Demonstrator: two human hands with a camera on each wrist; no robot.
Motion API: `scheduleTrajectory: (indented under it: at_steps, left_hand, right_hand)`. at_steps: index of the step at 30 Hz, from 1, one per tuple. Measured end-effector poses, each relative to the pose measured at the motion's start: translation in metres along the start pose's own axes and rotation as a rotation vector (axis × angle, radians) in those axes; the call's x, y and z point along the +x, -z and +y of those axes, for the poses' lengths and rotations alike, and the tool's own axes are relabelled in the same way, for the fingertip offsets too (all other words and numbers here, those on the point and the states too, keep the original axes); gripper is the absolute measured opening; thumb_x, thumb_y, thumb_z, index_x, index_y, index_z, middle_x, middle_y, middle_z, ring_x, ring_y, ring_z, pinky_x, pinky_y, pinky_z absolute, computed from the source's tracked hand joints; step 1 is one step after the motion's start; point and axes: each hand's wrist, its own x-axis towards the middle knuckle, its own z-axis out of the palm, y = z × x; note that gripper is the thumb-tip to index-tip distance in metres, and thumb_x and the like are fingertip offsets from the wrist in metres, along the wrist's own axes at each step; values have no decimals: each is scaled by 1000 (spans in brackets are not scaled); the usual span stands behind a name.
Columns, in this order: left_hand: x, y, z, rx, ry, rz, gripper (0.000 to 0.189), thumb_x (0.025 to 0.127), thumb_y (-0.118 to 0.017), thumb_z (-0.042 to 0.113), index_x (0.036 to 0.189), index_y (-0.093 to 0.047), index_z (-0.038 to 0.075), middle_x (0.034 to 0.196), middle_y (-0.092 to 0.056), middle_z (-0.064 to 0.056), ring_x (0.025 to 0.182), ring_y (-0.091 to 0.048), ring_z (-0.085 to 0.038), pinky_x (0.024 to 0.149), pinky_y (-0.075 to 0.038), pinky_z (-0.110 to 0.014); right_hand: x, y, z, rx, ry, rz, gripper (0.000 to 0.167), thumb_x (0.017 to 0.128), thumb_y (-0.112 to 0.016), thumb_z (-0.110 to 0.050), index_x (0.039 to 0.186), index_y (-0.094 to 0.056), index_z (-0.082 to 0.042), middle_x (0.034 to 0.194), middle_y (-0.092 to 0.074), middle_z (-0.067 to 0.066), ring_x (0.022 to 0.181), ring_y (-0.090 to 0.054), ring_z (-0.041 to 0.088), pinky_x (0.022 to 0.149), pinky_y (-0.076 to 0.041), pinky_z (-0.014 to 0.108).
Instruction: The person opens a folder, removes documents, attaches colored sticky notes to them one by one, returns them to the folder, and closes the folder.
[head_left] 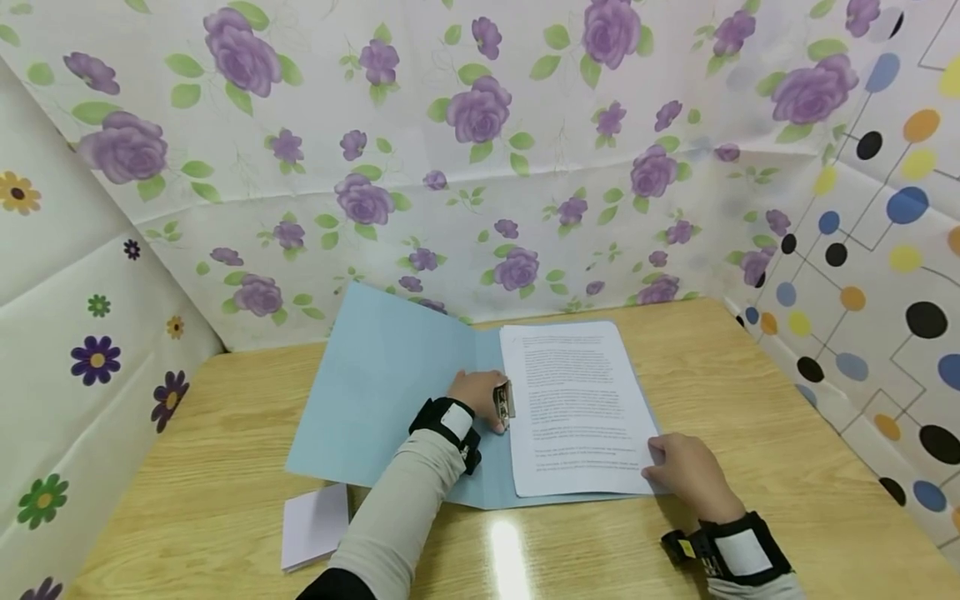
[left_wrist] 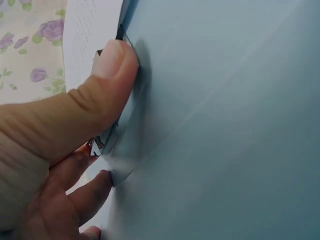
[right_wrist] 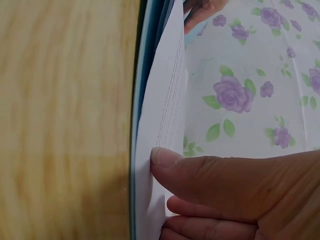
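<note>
A light blue folder (head_left: 375,383) lies spread on the table, its cover turned to the left. On its right half is a stack of white printed papers (head_left: 573,408). My left hand (head_left: 477,394) grips the metal clip (head_left: 507,405) at the papers' left edge; in the left wrist view the thumb (left_wrist: 112,60) lies over the clip's metal, with the other fingers lower down. At the papers' lower right corner, my right hand (head_left: 693,471) pinches their edge. The right wrist view shows that thumb (right_wrist: 167,160) on the top sheet; part of the other fingers is hidden.
A small pale lilac pad (head_left: 315,525) lies on the wooden table (head_left: 225,433), left of my left forearm and below the cover. Flower-patterned sheeting (head_left: 420,167) stands behind the table, and dotted sheeting (head_left: 885,292) runs along its right side.
</note>
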Motion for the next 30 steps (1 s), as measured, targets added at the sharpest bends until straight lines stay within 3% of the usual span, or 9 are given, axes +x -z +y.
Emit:
scheduleTrajectory:
  at_steps: [23,30]
  left_hand:
    - [-2,3,1,52,-31,-43,90,75,-93,29,152,-49,12,159,-48,-5,143,-50,-29,125,-24,-59]
    - [-2,2,-3,20,-49,-38,90,76,-91,30,153,-48,11,159,-48,-7,144,-49,-31,125,-24,-61]
  right_hand:
    - [1,0,3,27,-33,-17,47,81,-82,-4,120,-65,18,126,-63,38,116,-63,52,94,-54,59]
    - [2,0,3,30,-26,-12,47,81,-81,-3,120,-65,18,126,-63,38,118,-61,53,95,-54,59]
